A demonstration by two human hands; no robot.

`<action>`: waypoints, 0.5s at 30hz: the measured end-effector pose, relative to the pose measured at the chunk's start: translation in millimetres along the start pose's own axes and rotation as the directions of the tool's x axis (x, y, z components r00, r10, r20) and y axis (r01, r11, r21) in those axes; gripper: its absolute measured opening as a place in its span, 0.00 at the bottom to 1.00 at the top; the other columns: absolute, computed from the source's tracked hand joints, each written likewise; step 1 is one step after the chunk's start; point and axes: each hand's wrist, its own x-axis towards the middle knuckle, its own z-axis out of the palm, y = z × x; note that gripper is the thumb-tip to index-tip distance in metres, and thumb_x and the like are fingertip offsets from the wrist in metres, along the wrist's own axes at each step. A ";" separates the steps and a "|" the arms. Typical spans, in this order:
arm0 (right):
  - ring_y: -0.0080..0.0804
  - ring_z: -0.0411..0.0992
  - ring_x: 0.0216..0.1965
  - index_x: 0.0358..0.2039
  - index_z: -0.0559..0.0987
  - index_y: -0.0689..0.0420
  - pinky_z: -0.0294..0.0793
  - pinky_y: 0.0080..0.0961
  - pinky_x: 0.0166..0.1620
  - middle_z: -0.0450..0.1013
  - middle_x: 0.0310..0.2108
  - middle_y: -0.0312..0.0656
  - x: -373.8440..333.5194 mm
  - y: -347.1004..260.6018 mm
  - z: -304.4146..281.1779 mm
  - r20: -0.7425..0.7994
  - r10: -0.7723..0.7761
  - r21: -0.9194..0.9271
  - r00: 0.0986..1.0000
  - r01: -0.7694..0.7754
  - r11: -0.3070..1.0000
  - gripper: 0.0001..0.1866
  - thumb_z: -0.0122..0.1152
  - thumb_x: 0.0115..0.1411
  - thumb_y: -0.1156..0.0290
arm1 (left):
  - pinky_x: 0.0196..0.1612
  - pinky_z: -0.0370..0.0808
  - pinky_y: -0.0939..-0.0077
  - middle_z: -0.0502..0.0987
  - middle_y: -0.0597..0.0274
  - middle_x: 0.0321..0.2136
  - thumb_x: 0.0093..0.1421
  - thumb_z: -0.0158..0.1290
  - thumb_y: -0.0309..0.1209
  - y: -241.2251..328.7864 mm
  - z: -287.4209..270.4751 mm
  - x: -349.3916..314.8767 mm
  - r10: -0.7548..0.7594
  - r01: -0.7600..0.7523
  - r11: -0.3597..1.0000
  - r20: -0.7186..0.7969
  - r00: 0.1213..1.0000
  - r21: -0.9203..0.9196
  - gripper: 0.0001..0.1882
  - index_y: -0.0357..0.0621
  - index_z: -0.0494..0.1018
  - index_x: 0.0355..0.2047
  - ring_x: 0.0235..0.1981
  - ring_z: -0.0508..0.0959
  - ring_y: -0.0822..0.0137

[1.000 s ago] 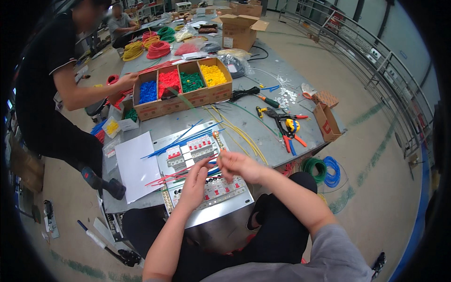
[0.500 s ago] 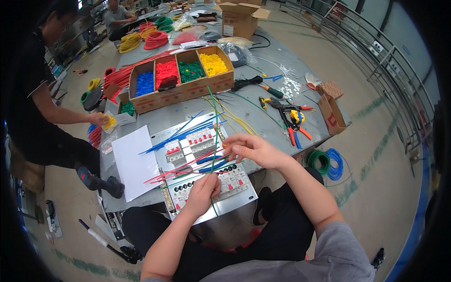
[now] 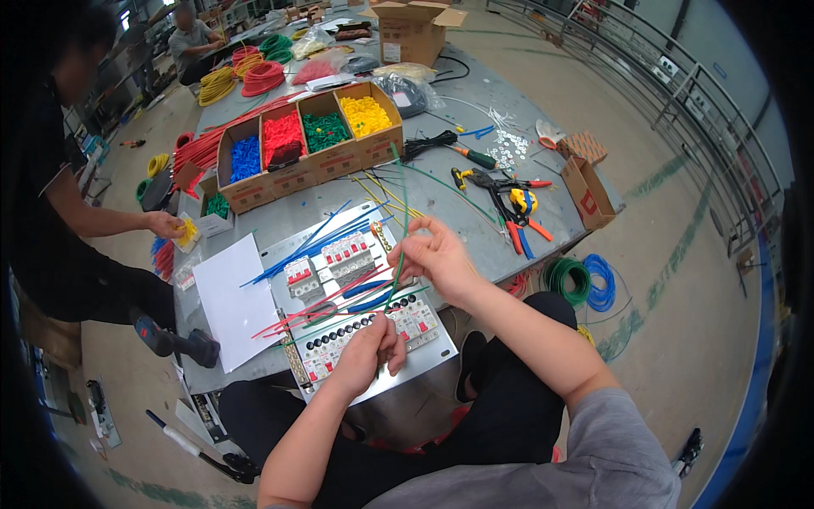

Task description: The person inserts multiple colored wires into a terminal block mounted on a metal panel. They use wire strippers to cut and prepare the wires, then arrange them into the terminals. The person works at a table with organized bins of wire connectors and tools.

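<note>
A green wire (image 3: 405, 199) stands nearly upright over a metal mounting plate (image 3: 428, 352). My left hand (image 3: 366, 355) is closed on its lower part, above the plate's front rows of components. Higher up, my right hand (image 3: 437, 261) pinches the same wire between thumb and fingers. On the plate sit a small breaker block (image 3: 302, 278), a wider one with red switches (image 3: 348, 256), and a front row of breakers (image 3: 420, 327). Loose red wires (image 3: 292, 320) and blue wires (image 3: 318, 242) lie across it. Blue-handled pliers (image 3: 366, 297) rest beside my hands.
A divided cardboard box (image 3: 309, 170) holds blue, red, green and yellow pieces. White paper (image 3: 236, 297) lies left of the plate. Orange-handled cutters (image 3: 517, 229) and a screwdriver (image 3: 475, 157) lie at right. A co-worker's hand (image 3: 165, 225) holds yellow pieces at left.
My right hand has gone from spread fingers beside the green wire to pinching it, a little higher up. My left hand keeps its hold. The whole view has shifted slightly.
</note>
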 end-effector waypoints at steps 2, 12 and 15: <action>0.30 0.81 0.35 0.57 0.64 0.59 0.84 0.26 0.40 0.81 0.40 0.47 4.0 -14.3 -2.4 -0.033 -0.036 -0.023 0.999 0.036 0.999 0.17 0.57 0.74 0.70 | 0.29 0.60 0.73 0.59 0.66 0.17 0.80 0.31 0.51 -3.4 -2.4 0.6 0.022 -0.018 0.994 0.035 0.999 -0.108 0.26 0.49 0.56 0.26 0.20 0.58 0.69; 0.27 0.81 0.33 0.56 0.73 0.62 0.83 0.23 0.38 0.81 0.37 0.42 2.7 2.8 5.3 0.139 0.241 -0.225 0.961 -0.206 0.952 0.15 0.50 0.77 0.65 | 0.21 0.47 0.77 0.52 0.73 0.16 0.79 0.35 0.54 -9.0 -17.4 5.5 -0.033 0.040 0.973 0.037 0.999 -0.228 0.27 0.52 0.55 0.25 0.17 0.50 0.75; 0.28 0.82 0.31 0.47 0.74 0.61 0.84 0.24 0.37 0.80 0.35 0.42 -0.4 14.8 12.9 0.141 0.222 -0.210 0.965 -0.190 0.959 0.11 0.50 0.77 0.65 | 0.19 0.45 0.75 0.51 0.73 0.16 0.78 0.35 0.57 -13.3 -19.1 8.9 0.015 -0.019 0.998 -0.071 0.997 -0.063 0.28 0.54 0.55 0.25 0.16 0.49 0.75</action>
